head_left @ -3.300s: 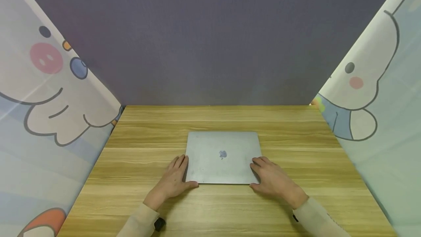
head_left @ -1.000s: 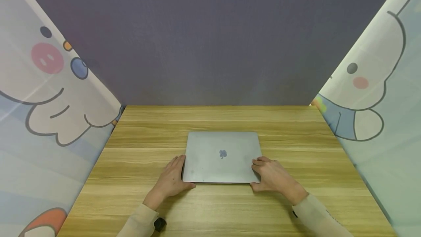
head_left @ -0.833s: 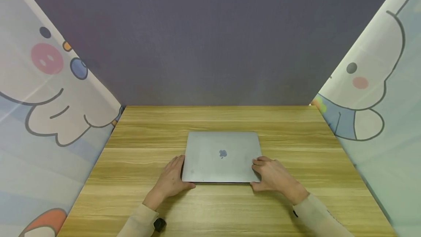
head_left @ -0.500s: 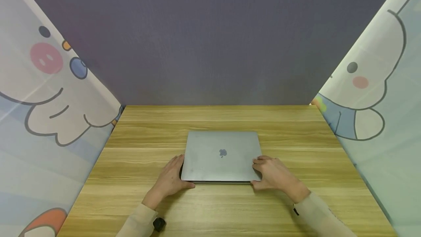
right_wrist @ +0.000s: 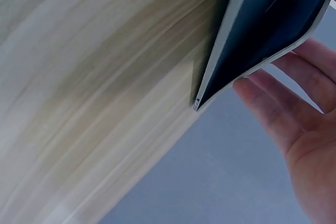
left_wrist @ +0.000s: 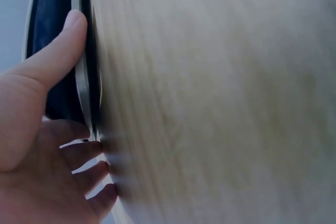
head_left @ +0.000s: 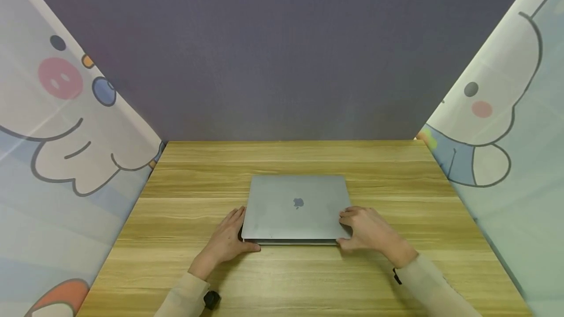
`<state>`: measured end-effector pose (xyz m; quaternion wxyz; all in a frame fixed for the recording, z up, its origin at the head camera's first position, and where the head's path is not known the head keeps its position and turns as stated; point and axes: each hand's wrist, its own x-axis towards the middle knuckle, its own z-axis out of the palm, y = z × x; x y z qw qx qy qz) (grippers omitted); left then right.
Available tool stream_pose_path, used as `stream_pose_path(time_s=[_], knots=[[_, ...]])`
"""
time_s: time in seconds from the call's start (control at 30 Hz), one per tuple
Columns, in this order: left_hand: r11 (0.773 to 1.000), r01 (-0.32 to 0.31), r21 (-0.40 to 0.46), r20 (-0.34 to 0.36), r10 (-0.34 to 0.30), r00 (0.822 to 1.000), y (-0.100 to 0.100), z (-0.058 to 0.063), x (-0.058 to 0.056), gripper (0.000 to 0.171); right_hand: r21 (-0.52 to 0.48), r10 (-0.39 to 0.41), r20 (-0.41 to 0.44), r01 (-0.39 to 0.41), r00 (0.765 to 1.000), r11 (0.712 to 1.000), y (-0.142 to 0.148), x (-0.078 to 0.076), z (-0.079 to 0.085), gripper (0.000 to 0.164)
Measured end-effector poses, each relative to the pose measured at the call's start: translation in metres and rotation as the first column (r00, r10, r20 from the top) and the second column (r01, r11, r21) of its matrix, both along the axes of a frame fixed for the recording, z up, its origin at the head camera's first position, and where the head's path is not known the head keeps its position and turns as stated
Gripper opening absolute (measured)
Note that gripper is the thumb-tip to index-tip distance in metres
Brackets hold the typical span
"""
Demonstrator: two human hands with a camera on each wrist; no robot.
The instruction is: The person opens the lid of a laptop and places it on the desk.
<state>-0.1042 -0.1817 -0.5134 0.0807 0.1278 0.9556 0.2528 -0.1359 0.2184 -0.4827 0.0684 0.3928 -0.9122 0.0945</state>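
Note:
A silver laptop (head_left: 282, 219) with an apple logo lies on the wooden table, its front edge toward me. Its lid is raised slightly, leaving a narrow dark gap above the base (head_left: 299, 244). My left hand (head_left: 225, 241) holds the front left corner: the thumb lies on the front edge of the base and the fingers run along the left side. At the front right corner, my right hand (head_left: 367, 231) grips the laptop, fingers at the lid's right edge and thumb in front. In the right wrist view the lid (right_wrist: 262, 64) slants away from the base, fingertips against its edge.
The wooden tabletop (head_left: 211, 170) surrounds the laptop. A dark grey panel (head_left: 282, 62) stands behind the table. Cartoon-printed curtains hang at the left (head_left: 79, 219) and right (head_left: 524, 219).
The laptop's lid has risen from closed to slightly ajar, its front edge lifting off the base. Both hands stay at the front corners; the right hand has shifted up a little.

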Motion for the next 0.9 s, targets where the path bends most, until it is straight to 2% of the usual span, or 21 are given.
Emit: stream_pose_path(time_s=[0.17, 0.3, 0.6, 0.9], knots=[[0.999, 0.017, -0.044, -0.005, -0.018, 1.0, 0.001, 0.001, 0.0, 0.115, -0.032, 0.013, -0.021, -0.014, 1.0, 0.999, 0.001, -0.001, 0.001, 0.04], [0.998, 0.025, -0.065, -0.012, -0.026, 1.0, 0.002, 0.001, 0.0, 0.115, -0.043, -0.005, -0.014, 0.005, 1.0, 0.999, 0.002, -0.002, 0.005, 0.041], [0.996, 0.035, -0.077, -0.011, -0.035, 0.999, 0.003, 0.004, 0.002, 0.115, -0.122, -0.033, 0.098, 0.044, 0.995, 0.992, 0.007, -0.008, 0.023, 0.041], [0.991, 0.086, -0.102, -0.09, -0.095, 0.991, 0.002, 0.002, -0.001, 0.108, -0.199, -0.059, 0.141, 0.087, 0.988, 0.976, 0.012, -0.015, 0.031, 0.039]])
